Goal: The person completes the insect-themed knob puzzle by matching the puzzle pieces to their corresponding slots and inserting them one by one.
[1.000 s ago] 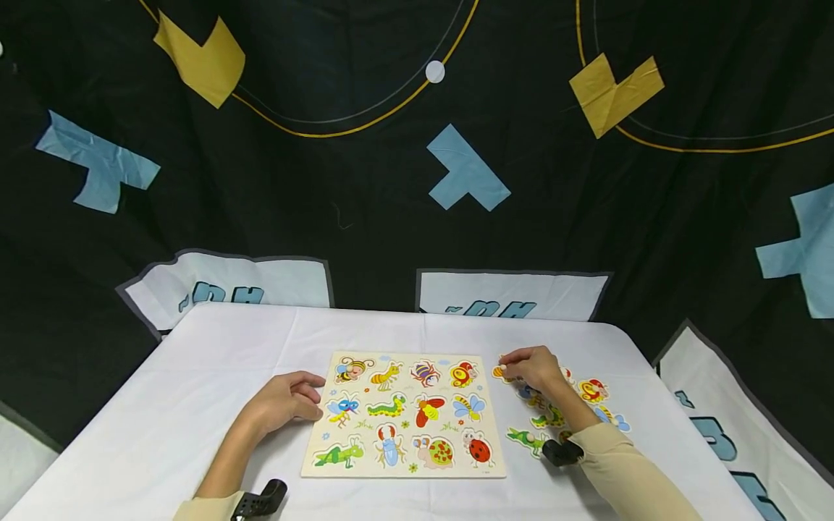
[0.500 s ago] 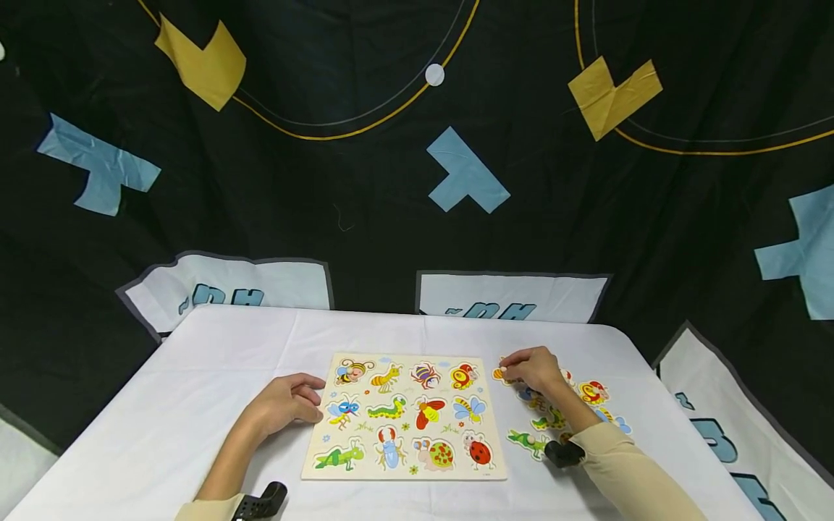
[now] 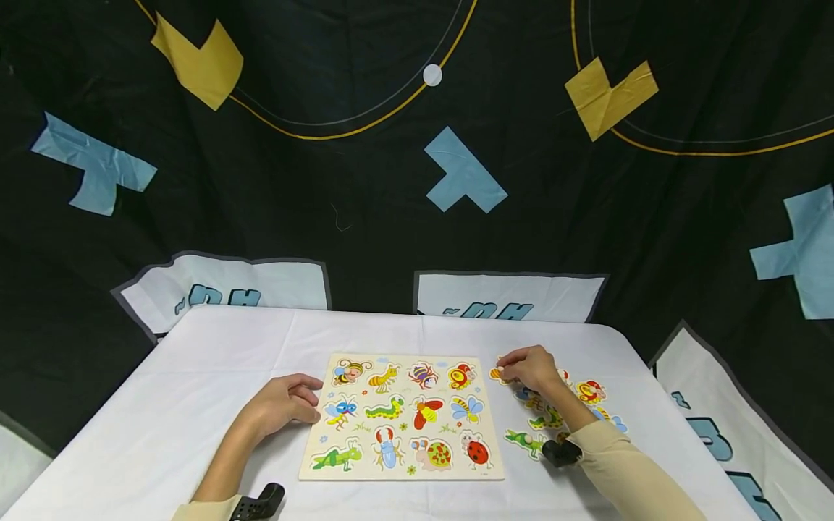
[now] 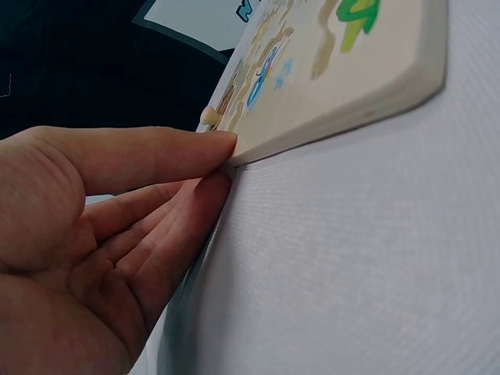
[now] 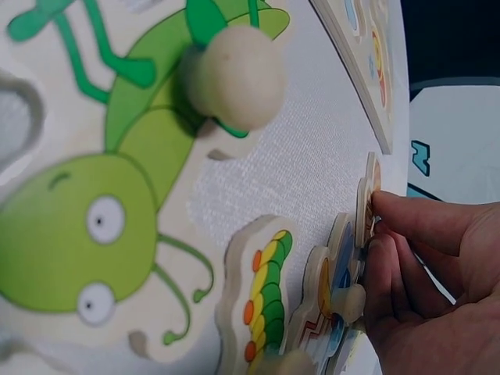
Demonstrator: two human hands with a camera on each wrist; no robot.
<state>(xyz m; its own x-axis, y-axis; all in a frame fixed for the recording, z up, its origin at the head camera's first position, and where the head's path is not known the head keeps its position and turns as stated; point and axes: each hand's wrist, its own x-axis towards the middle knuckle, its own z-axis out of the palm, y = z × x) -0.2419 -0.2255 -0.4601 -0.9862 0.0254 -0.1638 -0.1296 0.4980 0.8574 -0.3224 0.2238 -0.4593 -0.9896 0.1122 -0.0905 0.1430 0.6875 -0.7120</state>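
A pale wooden puzzle board (image 3: 306, 474) with printed insects lies flat on the table. My left hand (image 3: 281, 405) is at its left side; in the left wrist view a fingertip touches the board (image 4: 391, 86) at its edge, with the other fingers loosely bent below. Right of the board, my right hand (image 3: 533, 367) pinches a small orange puzzle piece (image 3: 496, 374) between thumb and fingertips. The fingers largely cover this piece (image 5: 367, 195) in the right wrist view. A wooden knob (image 4: 208, 116) stands up from the board's far part.
Several loose knobbed pieces lie under and around the right forearm. Among them are a green grasshopper piece (image 3: 521, 438), a caterpillar piece (image 5: 269, 301) and a red-and-yellow insect piece (image 3: 591, 391). A white cloth covers the table (image 3: 228, 347); a black curtain (image 3: 365, 217) hangs behind it.
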